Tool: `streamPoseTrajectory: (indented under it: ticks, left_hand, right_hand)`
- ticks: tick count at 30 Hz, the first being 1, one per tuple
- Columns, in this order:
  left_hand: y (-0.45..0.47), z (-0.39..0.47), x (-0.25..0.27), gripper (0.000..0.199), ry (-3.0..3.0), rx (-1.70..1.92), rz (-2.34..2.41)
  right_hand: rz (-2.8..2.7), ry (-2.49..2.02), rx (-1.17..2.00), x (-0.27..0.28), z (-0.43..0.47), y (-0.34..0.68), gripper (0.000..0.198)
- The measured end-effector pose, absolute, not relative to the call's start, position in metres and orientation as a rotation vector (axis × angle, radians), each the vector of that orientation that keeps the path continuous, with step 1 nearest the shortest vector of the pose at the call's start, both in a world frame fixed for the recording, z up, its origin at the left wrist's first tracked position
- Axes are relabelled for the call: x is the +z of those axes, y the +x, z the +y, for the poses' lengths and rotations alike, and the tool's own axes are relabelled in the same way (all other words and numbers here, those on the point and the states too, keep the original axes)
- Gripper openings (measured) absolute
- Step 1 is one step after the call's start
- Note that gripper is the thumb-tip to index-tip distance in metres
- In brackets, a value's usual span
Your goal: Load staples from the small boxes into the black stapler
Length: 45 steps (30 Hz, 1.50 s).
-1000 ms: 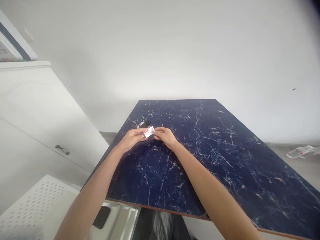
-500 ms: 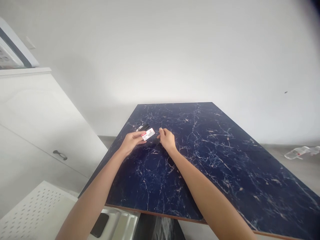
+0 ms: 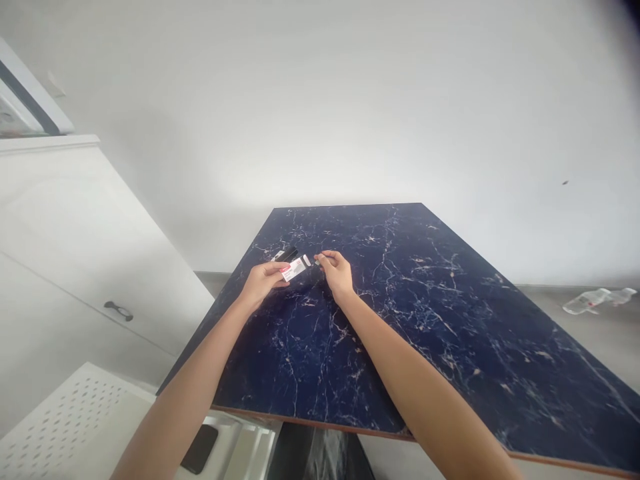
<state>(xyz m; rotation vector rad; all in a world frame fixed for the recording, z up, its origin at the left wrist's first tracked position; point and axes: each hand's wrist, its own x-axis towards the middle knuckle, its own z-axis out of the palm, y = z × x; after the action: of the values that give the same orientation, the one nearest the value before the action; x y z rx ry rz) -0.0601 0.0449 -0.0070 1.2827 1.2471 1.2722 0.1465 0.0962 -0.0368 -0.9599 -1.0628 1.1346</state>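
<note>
My left hand (image 3: 261, 283) is closed on a small white-and-red box (image 3: 294, 269), thumb on top, held over the left part of the dark blue table. At the box's right end a pale flap (image 3: 307, 261) stands out, with a dark gap beside it. My right hand (image 3: 336, 270) is just right of the box, apart from it. Its thumb and forefinger are pinched together at something small and greyish, too small to name. Behind the box lies a flat black thing with a white part (image 3: 287, 254), partly hidden by the box and my left hand.
The dark blue marble-patterned table (image 3: 400, 300) stands against a white wall. At left is a white cabinet (image 3: 100, 253) with a dark handle. Clear plastic bottles (image 3: 590, 301) lie on the floor at right. A black rectangular thing (image 3: 200, 449) shows below the table's front edge.
The box's right end now shows an open flap and a dark gap. My right hand has turned slightly, its fingers now pinched at a small thing.
</note>
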Motion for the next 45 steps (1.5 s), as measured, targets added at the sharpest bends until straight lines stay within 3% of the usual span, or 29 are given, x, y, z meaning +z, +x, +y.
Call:
streamPoseTrajectory:
  ticks: [4,10,15,24,37,45]
  left_hand:
    - [-0.054,0.044,-0.011,0.042,1.269,1.23,1.231]
    - [-0.04,0.039,-0.01,0.038,1.185,1.275,1.184]
    - [-0.036,0.037,-0.009,0.036,1.109,1.363,1.166]
    - [-0.038,0.033,0.004,0.03,1.073,1.422,1.012]
    - [-0.035,0.03,0.001,0.041,1.174,1.323,1.1]
    - [-0.046,0.036,0.006,0.038,1.281,1.502,1.144]
  right_hand:
    - [-1.024,-0.847,1.116,-0.029,0.092,0.144,0.032]
    - [-1.279,-1.016,0.817,-0.025,0.085,0.145,0.025]
    - [-1.384,-1.118,0.784,-0.026,0.083,0.145,0.026]
    - [-1.392,-0.985,0.954,-0.03,0.081,0.142,0.036]
    - [-1.153,-0.839,1.326,-0.032,0.091,0.143,0.021]
    - [-1.255,-0.803,1.434,-0.024,0.085,0.148,0.036]
